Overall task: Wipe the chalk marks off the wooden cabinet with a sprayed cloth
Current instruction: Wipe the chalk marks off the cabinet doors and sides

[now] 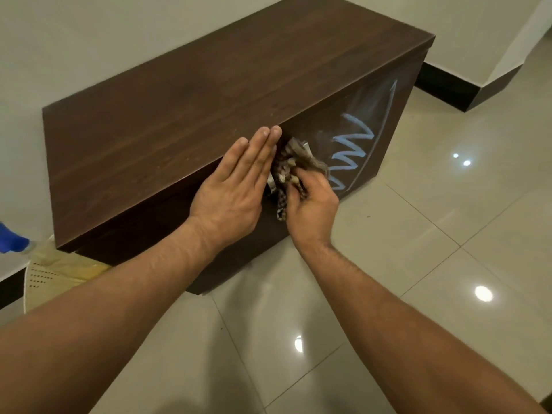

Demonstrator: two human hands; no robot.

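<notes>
There is one wooden cabinet [209, 94] and one checked cloth [294, 162]. Two hands show: the left hand [230, 189] and the right hand [310, 204]. In chalk there are two marks: one zigzag [349, 144] and one long line [385, 106]. Two bits of shiny metal [306, 144] show by the cloth. At the left edge are one blue-topped bottle [12, 239] and one perforated yellowish item [50, 273]. Four bright light spots [483, 293] lie on the floor [418, 234].
</notes>
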